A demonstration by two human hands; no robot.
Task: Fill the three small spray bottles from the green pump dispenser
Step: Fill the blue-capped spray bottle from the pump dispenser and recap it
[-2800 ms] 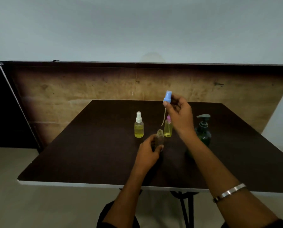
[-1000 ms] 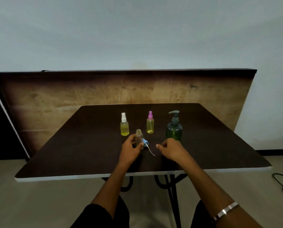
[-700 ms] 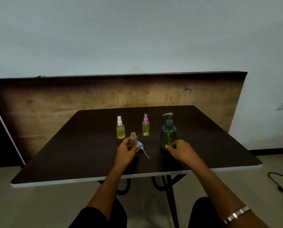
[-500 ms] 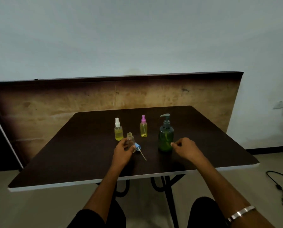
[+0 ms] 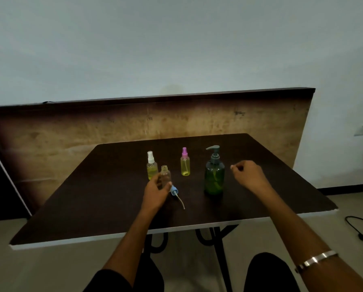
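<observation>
My left hand [image 5: 156, 191] grips a small clear uncapped spray bottle [image 5: 165, 175], upright on the dark table [image 5: 92, 199]. Its blue spray cap [image 5: 174, 190] with a thin tube lies on the table just right of that hand. Behind stand a white-capped bottle [image 5: 151, 166] and a pink-capped bottle [image 5: 185, 163], both holding yellow liquid. The green pump dispenser [image 5: 214, 172] stands to the right. My right hand [image 5: 248, 174] hovers just right of the dispenser, fingers loosely curled, holding nothing and not touching it.
A brown board [image 5: 71, 140] leans against the wall behind the table. A black cable [image 5: 359, 230] lies on the floor at the right. My knees show below the table's front edge.
My right hand put the blue cap down on the table, then moved right past the front of the dispenser to its right side. The left hand has kept hold of the open bottle.
</observation>
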